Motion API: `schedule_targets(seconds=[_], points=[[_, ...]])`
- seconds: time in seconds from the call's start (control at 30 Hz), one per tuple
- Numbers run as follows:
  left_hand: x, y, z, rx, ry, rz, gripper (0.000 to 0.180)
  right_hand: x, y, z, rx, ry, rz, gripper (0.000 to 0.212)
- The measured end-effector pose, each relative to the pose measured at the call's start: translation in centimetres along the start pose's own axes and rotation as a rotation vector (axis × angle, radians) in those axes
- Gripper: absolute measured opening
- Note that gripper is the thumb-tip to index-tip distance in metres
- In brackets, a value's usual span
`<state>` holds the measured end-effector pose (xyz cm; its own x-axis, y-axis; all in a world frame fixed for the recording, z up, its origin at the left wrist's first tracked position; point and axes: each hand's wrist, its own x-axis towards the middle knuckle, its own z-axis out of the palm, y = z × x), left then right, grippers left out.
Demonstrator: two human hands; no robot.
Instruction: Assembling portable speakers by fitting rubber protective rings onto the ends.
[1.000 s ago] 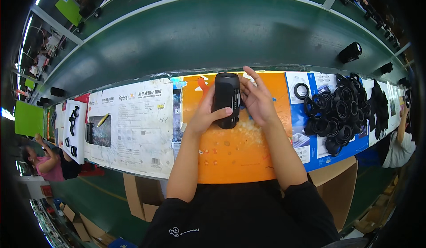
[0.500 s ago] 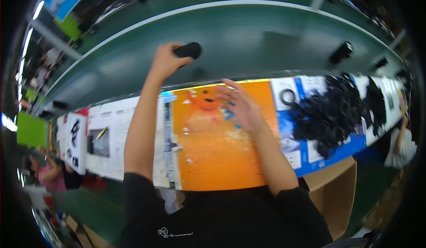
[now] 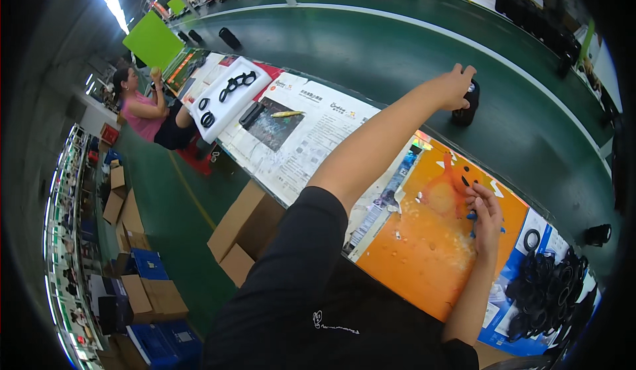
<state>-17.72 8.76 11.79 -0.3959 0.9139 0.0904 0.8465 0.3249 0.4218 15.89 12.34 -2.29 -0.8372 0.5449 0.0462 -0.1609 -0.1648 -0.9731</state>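
Note:
My left hand [image 3: 456, 88] reaches far over the table's edge, its fingers around the top of a black cylinder [image 3: 466, 113]. The cylinder stands about upright on the green belt [image 3: 404, 55]; the hand covers part of its upper end. My right hand [image 3: 487, 223] hovers over an orange mat [image 3: 417, 257] with a printed cartoon figure, its fingers loosely bent and apart, holding nothing. To the right of the mat lies a heap of black rings [image 3: 546, 294], with one separate ring [image 3: 531, 239] beside it.
White printed sheets [image 3: 311, 128] cover the table on the left, with a yellow pen-like tool [image 3: 287, 113] and a white tray [image 3: 228, 108] of black parts. Further left sits a person in pink [image 3: 146, 113]. Other black cylinders [image 3: 597, 235] stand on the belt. An open carton [image 3: 242, 227] is below the table.
The view has swung to the left. The black cylinder, earlier tilted in my left hand above the belt, now stands upright on it under that hand. My right hand stays over the orange mat.

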Motion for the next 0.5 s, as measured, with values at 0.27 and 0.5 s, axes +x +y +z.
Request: schedule_targets(seconds=[0.27, 0.5], points=[[-11.5, -10.3, -6.0, 0.168, 0.242, 0.240, 0.066, -0.8, 0.3, 3.1, -0.486, 0.042, -0.054, 0.025], [-30.5, -19.9, -3.0, 0.121, 0.889, -0.023, 0.024, -1.8, -2.1, 17.7, -0.758, -0.466, -0.285, 0.018]])
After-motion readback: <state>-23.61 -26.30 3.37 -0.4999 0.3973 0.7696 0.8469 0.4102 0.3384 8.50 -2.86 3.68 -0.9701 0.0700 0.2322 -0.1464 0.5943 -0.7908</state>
